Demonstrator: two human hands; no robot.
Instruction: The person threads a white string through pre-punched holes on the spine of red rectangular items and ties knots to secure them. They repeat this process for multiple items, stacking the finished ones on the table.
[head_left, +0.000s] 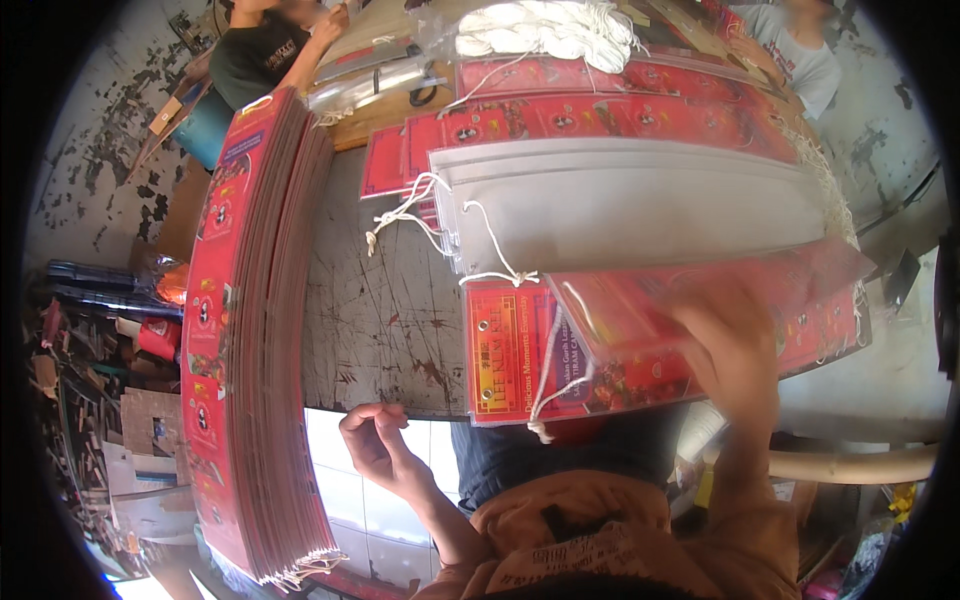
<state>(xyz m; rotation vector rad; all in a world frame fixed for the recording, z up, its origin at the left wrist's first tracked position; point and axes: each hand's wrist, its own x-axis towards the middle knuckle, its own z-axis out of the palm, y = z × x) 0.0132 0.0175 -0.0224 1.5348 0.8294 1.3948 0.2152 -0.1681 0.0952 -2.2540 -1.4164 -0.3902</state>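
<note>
My right hand (730, 345), smeared by motion, grips a long red printed plastic banner (630, 310) with a white cord at its left end. That banner is tilted above another red banner (510, 360) lying along the table's near edge. My left hand (385, 445) is just off the table's near edge, its fingers loosely curled toward the thumb and nothing visible in them. Behind the right hand lie several banners with their grey backs (640, 200) up, knotted white cords (415, 205) hanging at their left ends.
A tall stack of red banners (255, 330) stands along the table's left side. The scratched dark tabletop (380, 320) shows between the piles. A white cord bundle (545, 30) lies on red banners at the back. Two other people (260, 55) are across the table.
</note>
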